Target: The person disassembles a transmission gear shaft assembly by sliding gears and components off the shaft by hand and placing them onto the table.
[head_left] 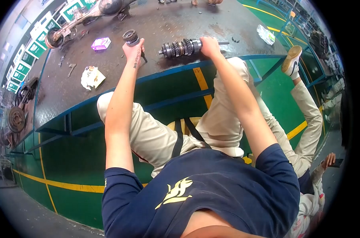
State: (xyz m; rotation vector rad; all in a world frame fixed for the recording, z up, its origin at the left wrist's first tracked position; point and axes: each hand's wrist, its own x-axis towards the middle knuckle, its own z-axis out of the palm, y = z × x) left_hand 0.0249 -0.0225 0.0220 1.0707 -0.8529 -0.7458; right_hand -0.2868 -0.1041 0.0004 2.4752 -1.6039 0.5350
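Note:
My left hand [133,51] is wrapped round a short gear shaft [130,36]. Its toothed gear end points up above my fist, and the thin dark end sticks out below, near the tabletop. My right hand [210,47] grips a longer gear shaft [182,48], which lies sideways at the table's near side. Several toothed gears are stacked along its left part, while a plain rod end shows to the right of my hand. My fingers cover part of each shaft. A small dark curved piece [235,40] lies just past the rod end.
The metal table [156,23] has a blue frame. On it are a purple box [101,43], a crumpled wrapper [93,78], a wrench-like part [72,69], a plastic bag [266,35] and a big axle housing [80,18]. A seated person [307,119] is at my right.

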